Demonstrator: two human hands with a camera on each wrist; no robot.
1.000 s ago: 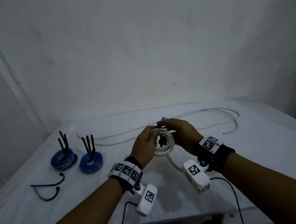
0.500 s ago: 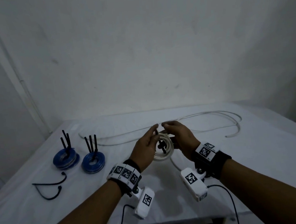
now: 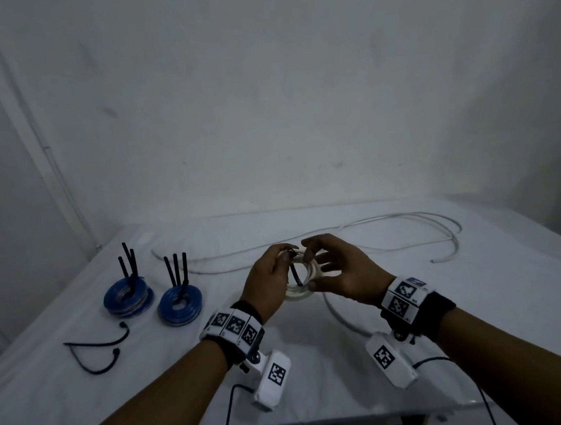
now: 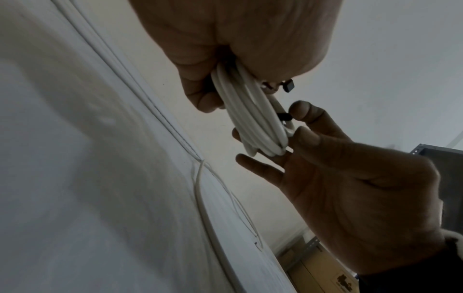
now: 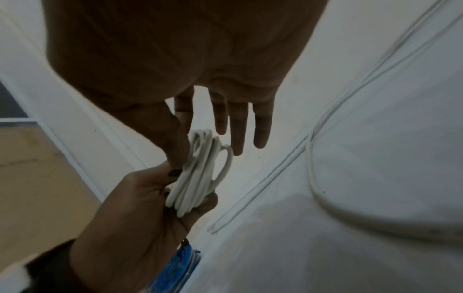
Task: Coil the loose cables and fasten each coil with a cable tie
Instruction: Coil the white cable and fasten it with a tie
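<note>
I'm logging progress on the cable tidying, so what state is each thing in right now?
White coil: wound, held above the table, black tie around it, not visibly cinched.
Left hand: grips the coil.
Right hand: pinches at the coil's top, other fingers spread.
Loose white cable: uncoiled on the table.
Two blue coils: wound, tied, tie tails upright.
Spare black ties: unused, lying loose.

We see a white cable coil [image 3: 304, 280] held upright above the table, a black cable tie [image 3: 295, 272] looped through it, its loose tail trailing to the white cable [image 3: 410, 220] sprawled behind, while two tied blue coils [image 3: 128, 297] lie flat left.
</note>
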